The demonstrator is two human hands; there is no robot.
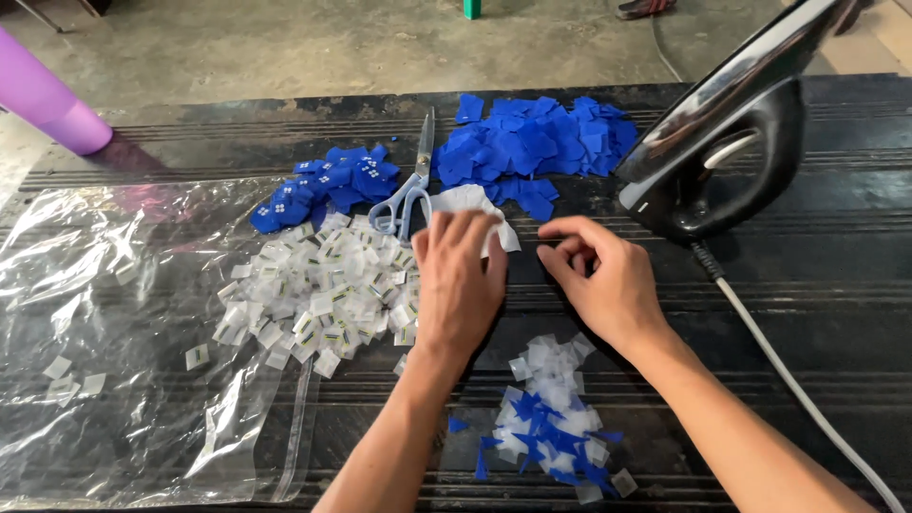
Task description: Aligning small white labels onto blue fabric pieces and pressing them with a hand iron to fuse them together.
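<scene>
Both hands work near the middle of a dark ribbed mat (836,313) that covers the work surface. The left hand (461,285) lies palm down with fingers stretched forward and together, its fingertips pressing on a small stack of white fabric pieces (472,201); whether it grips them cannot be told. The right hand (603,275) sits just beside it, fingers curled inward, thumb and forefinger pinched near the edge of the same white pieces; anything between them is too small to make out.

By size, the rest runs as follows. A large clear plastic bag (104,313) lies flat and crinkled on the left part of the mat. A black electric iron (731,142) stands upright at the upper right, its soleplate tilted, with a white cord (807,399) trailing down toward the lower right corner. A pile of plain blue fabric squares (537,142) rests behind the hands. A wide scatter of small white labels (323,294) lies left of the left hand, partly on the bag. A smaller pile of blue labels with white marks (328,185) sits behind those. Below the hands is a mixed heap of white and blue scraps (551,427). Scissors (408,185) with pale blue handles lie between the two blue piles, blades pointing away. A purple cup (52,104) stands at the far left on the concrete floor.
</scene>
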